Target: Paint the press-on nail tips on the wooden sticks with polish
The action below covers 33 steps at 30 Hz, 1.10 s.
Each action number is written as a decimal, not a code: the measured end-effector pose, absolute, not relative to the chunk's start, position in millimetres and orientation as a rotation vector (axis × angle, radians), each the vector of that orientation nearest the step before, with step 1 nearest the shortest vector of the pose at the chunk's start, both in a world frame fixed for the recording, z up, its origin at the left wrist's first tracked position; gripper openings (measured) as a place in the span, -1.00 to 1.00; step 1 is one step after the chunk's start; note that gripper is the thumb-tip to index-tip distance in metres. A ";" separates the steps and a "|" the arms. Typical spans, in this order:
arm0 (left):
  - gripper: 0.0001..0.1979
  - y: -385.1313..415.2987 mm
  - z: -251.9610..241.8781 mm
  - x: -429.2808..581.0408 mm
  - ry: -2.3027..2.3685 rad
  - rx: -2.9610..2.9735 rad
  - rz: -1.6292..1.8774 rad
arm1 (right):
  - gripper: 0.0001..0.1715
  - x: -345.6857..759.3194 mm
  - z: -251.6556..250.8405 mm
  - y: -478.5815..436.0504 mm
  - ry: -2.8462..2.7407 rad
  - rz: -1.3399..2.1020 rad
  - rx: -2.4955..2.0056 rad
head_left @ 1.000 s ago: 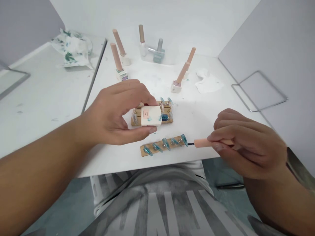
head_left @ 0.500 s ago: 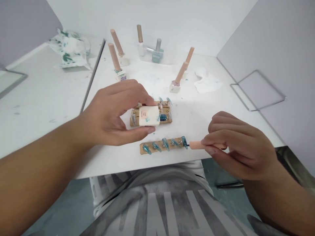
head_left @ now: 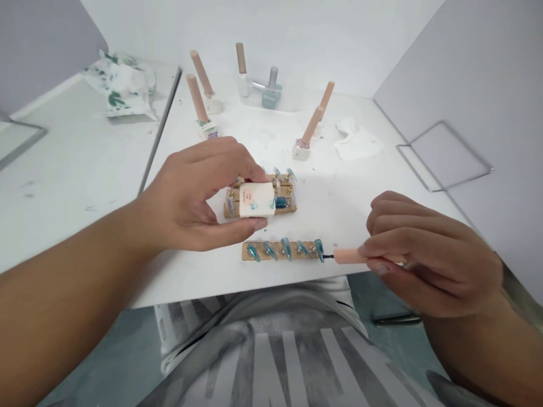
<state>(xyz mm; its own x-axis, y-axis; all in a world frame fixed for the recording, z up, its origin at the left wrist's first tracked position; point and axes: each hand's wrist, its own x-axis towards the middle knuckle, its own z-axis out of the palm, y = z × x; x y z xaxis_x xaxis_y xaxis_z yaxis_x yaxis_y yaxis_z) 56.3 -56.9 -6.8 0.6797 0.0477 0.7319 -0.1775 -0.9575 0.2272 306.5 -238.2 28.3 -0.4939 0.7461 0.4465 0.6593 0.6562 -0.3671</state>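
Note:
Between thumb and fingers, my left hand (head_left: 207, 195) grips a white nail polish bottle (head_left: 257, 200) on its side, its blue-stained neck facing right. Beneath and behind it lies a wooden board (head_left: 292, 195) with several false nails on small mounts. Closer to me, a narrow wooden strip (head_left: 271, 257) carries a row of teal false nails (head_left: 286, 249). My right hand (head_left: 428, 254) pinches the peach handle of a nail polish brush (head_left: 350, 256). The dark brush tip is at the lower edge of the rightmost nail (head_left: 319, 249); whether it touches is hard to tell.
Peach-capped bottles stand at the back left (head_left: 197, 102) and right (head_left: 311, 130). Behind them a clear tray (head_left: 288, 104) holds a teal bottle (head_left: 271, 97). Crumpled tissue (head_left: 358, 141) lies right, a stained white bundle (head_left: 127, 85) far left. A wire frame (head_left: 445, 155) juts from the right wall.
My right hand and the brush have moved right and slightly down. The wooden strip has turned a little and now lies straighter. My left hand and the bottle have stayed nearly still.

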 end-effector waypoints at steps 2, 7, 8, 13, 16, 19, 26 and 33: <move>-0.61 -57.2 -6.9 56.5 -0.097 2.624 1.145 | -0.86 305.9 26.8 -237.2 -2.273 0.136 -1.112; -0.63 -57.7 -7.3 56.6 -0.077 2.613 1.140 | -0.85 304.4 21.9 -235.2 -2.282 0.025 -1.171; -0.62 -57.6 -7.3 56.6 -0.076 2.607 1.146 | -0.85 304.2 21.2 -235.1 -2.291 0.019 -1.177; -0.60 -56.8 -6.5 56.3 -0.115 2.615 1.153 | -0.88 302.0 19.9 -235.9 -2.311 0.113 -1.187; -0.62 -57.1 -5.7 56.5 -0.106 2.612 1.141 | -0.88 301.0 20.5 -237.3 -2.311 0.179 -1.172; -0.64 -57.3 -5.9 56.8 -0.095 2.607 1.134 | -0.89 301.2 21.7 -238.5 -2.316 0.221 -1.142; -0.65 -59.9 -7.5 54.9 -0.013 2.598 1.094 | -0.91 300.6 25.3 -238.7 -2.316 0.360 -1.117; -0.64 -58.6 -7.7 52.9 0.010 2.591 1.069 | -0.89 299.8 25.5 -239.1 -2.302 0.444 -1.104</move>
